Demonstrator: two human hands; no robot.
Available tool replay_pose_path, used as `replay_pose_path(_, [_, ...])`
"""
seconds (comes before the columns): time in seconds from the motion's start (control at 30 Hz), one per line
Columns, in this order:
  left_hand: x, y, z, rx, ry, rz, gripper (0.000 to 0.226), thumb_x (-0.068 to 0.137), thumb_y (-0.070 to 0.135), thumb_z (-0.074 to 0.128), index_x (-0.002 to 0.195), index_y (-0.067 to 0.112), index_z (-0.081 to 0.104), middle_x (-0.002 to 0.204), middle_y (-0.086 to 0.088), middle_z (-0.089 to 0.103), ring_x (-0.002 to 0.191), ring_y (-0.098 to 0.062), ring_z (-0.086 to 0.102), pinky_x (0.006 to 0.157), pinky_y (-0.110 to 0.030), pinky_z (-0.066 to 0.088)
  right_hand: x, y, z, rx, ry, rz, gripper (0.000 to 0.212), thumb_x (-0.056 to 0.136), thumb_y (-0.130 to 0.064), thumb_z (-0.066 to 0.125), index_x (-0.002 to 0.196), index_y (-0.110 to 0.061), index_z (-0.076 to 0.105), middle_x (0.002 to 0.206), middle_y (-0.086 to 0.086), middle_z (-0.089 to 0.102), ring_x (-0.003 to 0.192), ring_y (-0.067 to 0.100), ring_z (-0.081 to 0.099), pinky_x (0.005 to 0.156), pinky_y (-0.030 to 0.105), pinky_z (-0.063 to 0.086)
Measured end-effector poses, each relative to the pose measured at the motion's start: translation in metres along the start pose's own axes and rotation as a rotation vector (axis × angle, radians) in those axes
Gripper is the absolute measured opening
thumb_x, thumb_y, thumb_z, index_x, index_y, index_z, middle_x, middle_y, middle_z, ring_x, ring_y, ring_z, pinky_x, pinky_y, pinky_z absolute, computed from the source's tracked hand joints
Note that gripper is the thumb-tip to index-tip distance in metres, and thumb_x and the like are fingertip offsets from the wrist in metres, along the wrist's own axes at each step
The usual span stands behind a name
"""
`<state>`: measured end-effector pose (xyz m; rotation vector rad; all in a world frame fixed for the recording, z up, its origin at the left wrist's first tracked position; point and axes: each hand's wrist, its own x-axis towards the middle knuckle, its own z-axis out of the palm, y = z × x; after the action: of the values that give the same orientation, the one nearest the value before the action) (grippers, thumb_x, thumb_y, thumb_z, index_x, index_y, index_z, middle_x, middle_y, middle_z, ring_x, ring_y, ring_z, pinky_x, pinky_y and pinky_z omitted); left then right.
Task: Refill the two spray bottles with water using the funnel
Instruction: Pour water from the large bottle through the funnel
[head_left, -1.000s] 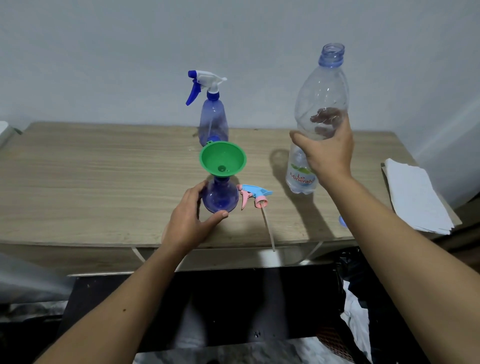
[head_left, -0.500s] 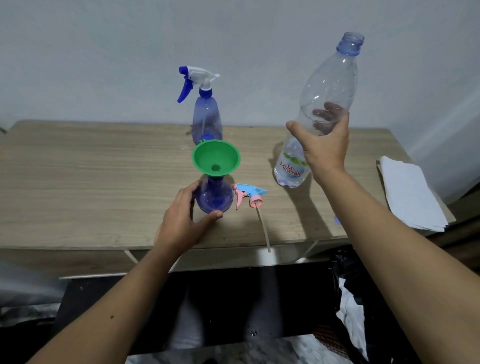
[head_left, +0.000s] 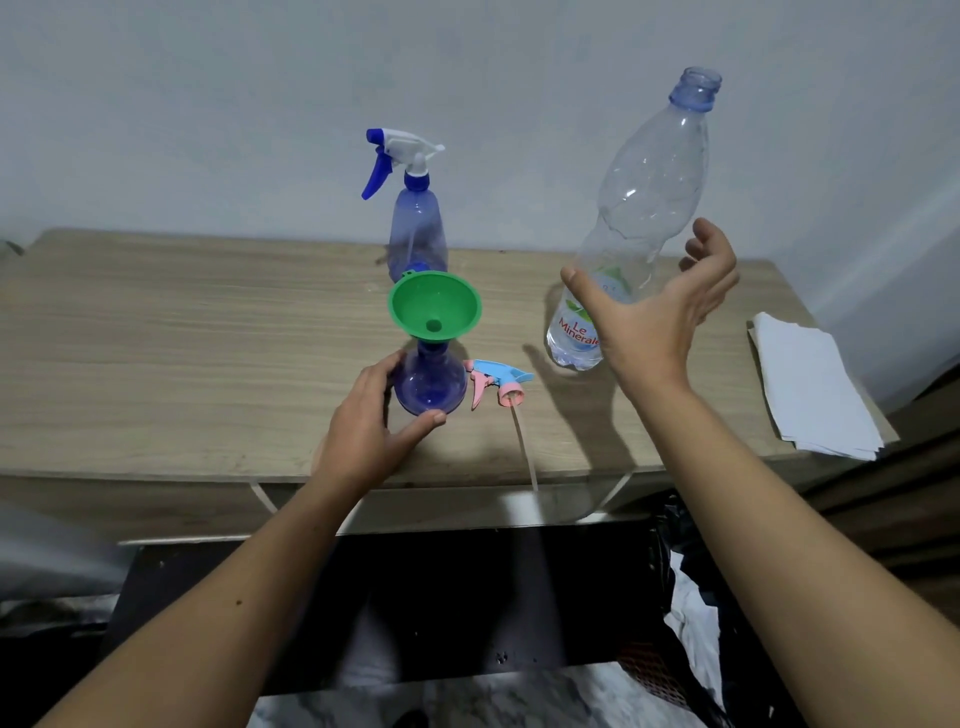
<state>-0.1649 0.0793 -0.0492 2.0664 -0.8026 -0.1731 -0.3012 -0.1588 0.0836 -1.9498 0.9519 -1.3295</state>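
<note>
The worktop (head_left: 156, 338) carried everything in front of your hands. Your right hand (head_left: 657, 317) was spread wide, fingers loose around the tilted, uncapped water bottle (head_left: 644, 208) but not closed on it; whether your palm touched it I cannot tell. Only a little water showed at its base. Beyond your left hand stood the capped spray bottle (head_left: 415, 228), its fill level unclear. Your left hand (head_left: 369, 431) cupped the open spray bottle (head_left: 430, 384), thumb and fingers resting on its base, steadying it. The green funnel (head_left: 435, 306) sat in its neck, so I judge this second refill either just poured or about to be. Its sprayer head (head_left: 498, 382) lay between your hands, not yet screwed back on. A stack of paper (head_left: 810, 389) lay right of your right hand, out of the way.
</note>
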Motion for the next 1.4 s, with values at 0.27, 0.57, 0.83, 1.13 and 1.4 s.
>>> replay_pose_path(0.27, [-0.001, -0.001, 0.001, 0.011, 0.007, 0.023, 0.09, 0.079, 0.048, 0.092, 0.154, 0.023, 0.049, 0.144, 0.004, 0.06, 0.127, -0.01, 0.06, 0.109, -0.033, 0.05, -0.045, -0.025, 0.014, 0.124, -0.415, -0.16, 0.09, 0.071, -0.045, 0.093, 0.142, -0.012, 0.051, 0.132, 0.004, 0.052, 0.116, 0.017, 0.056, 0.099, 0.029, 0.049])
replay_pose_path(0.57, [-0.001, -0.003, 0.001, 0.016, 0.023, 0.025, 0.087, 0.08, 0.048, 0.09, 0.153, 0.021, 0.05, 0.142, 0.002, 0.061, 0.128, -0.013, 0.06, 0.11, -0.038, 0.051, -0.062, -0.041, 0.051, 0.087, -0.741, -0.179, 0.104, 0.066, -0.049, 0.098, 0.152, -0.015, 0.049, 0.141, -0.002, 0.057, 0.127, 0.011, 0.057, 0.108, 0.037, 0.051])
replay_pose_path(0.83, [0.001, -0.004, 0.001, 0.036, 0.024, 0.051, 0.089, 0.08, 0.047, 0.091, 0.153, 0.019, 0.049, 0.14, 0.003, 0.062, 0.125, -0.009, 0.059, 0.105, -0.024, 0.045, -0.062, -0.042, 0.059, 0.129, -0.675, -0.17, 0.094, 0.068, -0.045, 0.096, 0.147, -0.012, 0.057, 0.129, -0.001, 0.063, 0.118, 0.013, 0.062, 0.103, 0.04, 0.054])
replay_pose_path(1.13, [0.003, -0.008, 0.003, 0.046, 0.018, 0.072, 0.091, 0.081, 0.051, 0.089, 0.155, 0.017, 0.047, 0.142, 0.0, 0.061, 0.128, -0.012, 0.059, 0.109, -0.033, 0.05, -0.059, -0.05, 0.056, 0.159, -0.626, -0.181, 0.09, 0.069, -0.043, 0.097, 0.145, -0.013, 0.058, 0.132, -0.002, 0.063, 0.119, 0.009, 0.062, 0.104, 0.031, 0.054])
replay_pose_path(1.4, [0.003, -0.009, 0.004, 0.048, 0.023, 0.097, 0.091, 0.081, 0.048, 0.09, 0.153, 0.014, 0.048, 0.142, -0.003, 0.062, 0.128, -0.016, 0.061, 0.108, -0.035, 0.052, -0.055, -0.053, 0.054, 0.198, -0.613, -0.199, 0.089, 0.069, -0.037, 0.098, 0.145, -0.012, 0.058, 0.131, -0.002, 0.063, 0.116, 0.004, 0.06, 0.099, 0.011, 0.048])
